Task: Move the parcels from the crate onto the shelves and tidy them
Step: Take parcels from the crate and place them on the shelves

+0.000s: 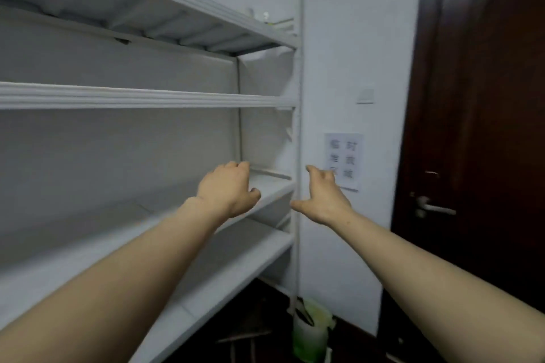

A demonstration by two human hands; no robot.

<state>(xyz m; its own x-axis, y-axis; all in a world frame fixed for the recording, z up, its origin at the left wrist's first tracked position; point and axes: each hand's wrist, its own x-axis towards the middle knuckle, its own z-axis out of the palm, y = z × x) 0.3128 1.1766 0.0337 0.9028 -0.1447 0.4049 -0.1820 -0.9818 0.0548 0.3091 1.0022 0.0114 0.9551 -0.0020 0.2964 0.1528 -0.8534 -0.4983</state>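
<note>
Shelves (147, 96): white, long tiered boards.
Left hand (227, 190): left of the corner post (300, 68), above a board, loosely curled, holding nothing.
Right hand (323, 199): just right of the post, fingers relaxed, thumb out, empty.

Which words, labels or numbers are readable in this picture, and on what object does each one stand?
"临时 / 堆放 / 区域": paper sign on the wall, right of the shelves; it is blurred, so this reading is uncertain.
No other text is visible.
</note>
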